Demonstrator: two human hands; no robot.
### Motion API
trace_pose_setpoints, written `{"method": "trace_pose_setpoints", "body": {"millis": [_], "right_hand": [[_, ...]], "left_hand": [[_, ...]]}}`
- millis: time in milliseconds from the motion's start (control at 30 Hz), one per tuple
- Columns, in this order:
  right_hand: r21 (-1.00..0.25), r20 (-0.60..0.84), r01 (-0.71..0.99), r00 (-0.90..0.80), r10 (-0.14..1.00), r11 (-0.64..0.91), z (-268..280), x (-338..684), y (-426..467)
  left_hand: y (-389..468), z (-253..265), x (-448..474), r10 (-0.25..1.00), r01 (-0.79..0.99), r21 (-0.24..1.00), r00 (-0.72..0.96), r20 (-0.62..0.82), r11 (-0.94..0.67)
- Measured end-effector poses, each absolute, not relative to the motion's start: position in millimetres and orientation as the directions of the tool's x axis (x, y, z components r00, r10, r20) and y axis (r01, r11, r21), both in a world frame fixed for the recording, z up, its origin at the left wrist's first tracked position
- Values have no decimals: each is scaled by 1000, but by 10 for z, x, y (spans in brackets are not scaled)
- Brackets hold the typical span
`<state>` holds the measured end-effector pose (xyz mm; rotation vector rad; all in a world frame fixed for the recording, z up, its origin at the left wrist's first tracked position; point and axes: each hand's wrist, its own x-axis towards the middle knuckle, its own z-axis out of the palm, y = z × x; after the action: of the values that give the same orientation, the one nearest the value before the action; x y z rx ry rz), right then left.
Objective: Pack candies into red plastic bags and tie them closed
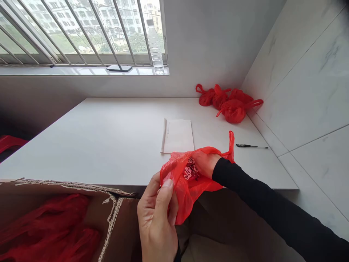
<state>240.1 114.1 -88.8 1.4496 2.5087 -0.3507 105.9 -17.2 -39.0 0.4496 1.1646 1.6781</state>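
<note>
A thin red plastic bag (188,203) is held up in front of the table's near edge, its mouth spread. My left hand (160,211) pinches the bag's rim on the left between thumb and fingers. My right hand (206,163) reaches into the bag's mouth from the right, and its fingers are hidden inside. Beside those fingers lie small dark red wrapped pieces (191,170) with pale printed characters; whether the hand grips any of them does not show. One bag handle (231,140) stands up behind my right wrist.
On the white table (122,134) lie an open notepad (178,136), a pen (251,146) and several filled red bags (234,109) in the back corner. A cardboard box (111,214) holds red bags (62,225) at the lower left. A plastic bottle (155,49) and a phone (119,68) rest on the windowsill.
</note>
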Motion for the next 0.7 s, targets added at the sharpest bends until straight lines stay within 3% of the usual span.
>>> {"method": "trace_pose_setpoints", "body": {"millis": [267, 500, 700], "right_hand": [[-76, -267, 851, -519, 812, 520, -773, 2484, 958], [-236, -397, 787, -614, 683, 571, -754, 2500, 777], [-159, -410, 834, -542, 733, 527, -769, 2590, 673]], "left_hand": [[-131, -375, 1069, 868, -539, 842, -430, -247, -27], [-141, -384, 1067, 864, -520, 854, -429, -263, 2], [-125, -394, 1047, 847, -490, 872, -465, -259, -2]]}}
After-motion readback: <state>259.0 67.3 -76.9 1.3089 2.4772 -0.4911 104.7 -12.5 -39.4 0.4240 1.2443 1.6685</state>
